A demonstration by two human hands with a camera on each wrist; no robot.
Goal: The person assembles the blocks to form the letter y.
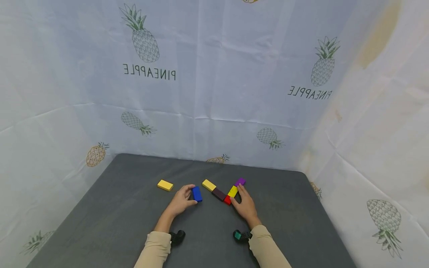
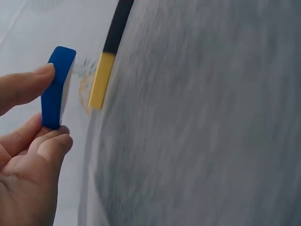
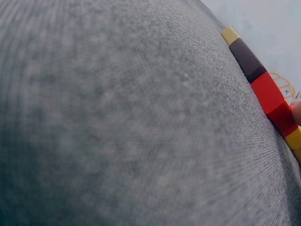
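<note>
My left hand (image 1: pixel 180 201) pinches a blue block (image 1: pixel 197 194) between thumb and fingers. In the left wrist view the thumb lies on one face of it and the fingertips (image 2: pixel 59 136) are at its lower end. My right hand (image 1: pixel 246 206) rests with extended fingers along the right arm of a V-shaped row of blocks. Its thumb touches the red block (image 3: pixel 269 92) at the corner of the V, and its fingertips reach the purple block (image 1: pixel 240 181). Between those two lies a bright yellow block (image 1: pixel 232 191), partly beside the hand.
The V's left arm holds a dark brown block (image 1: pixel 219 194) and a pale yellow block (image 1: pixel 209 185). Another yellow block (image 1: pixel 165 185) lies alone to the left on the dark grey table (image 1: pixel 110 223). A pineapple-print curtain (image 1: pixel 218 93) hangs behind and at both sides.
</note>
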